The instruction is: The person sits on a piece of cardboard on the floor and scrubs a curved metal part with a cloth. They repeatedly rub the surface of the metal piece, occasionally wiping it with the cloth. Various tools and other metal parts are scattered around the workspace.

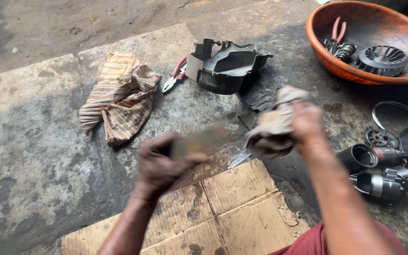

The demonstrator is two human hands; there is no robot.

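head view:
left hand (159,165): fingers closed on a flat, blurred brown piece (197,141), raised over the cardboard (242,208); what it is i cannot tell.
right hand (305,122): fingers gripping a dirty rag (272,127), bunched so it wraps a part that is hidden.
gap: the two hands are near but apart, above the cardboard's far edge.
cardboard: flat on the floor (34,156), likely a pad to catch grime.
cloth (119,97): striped, crumpled on the floor, left of the hands.
pliers (174,75): just beside a black housing (227,66).
bowl (369,40): orange, keeps a fan wheel and small tools together.
motor parts (383,174): grouped by the right forearm.
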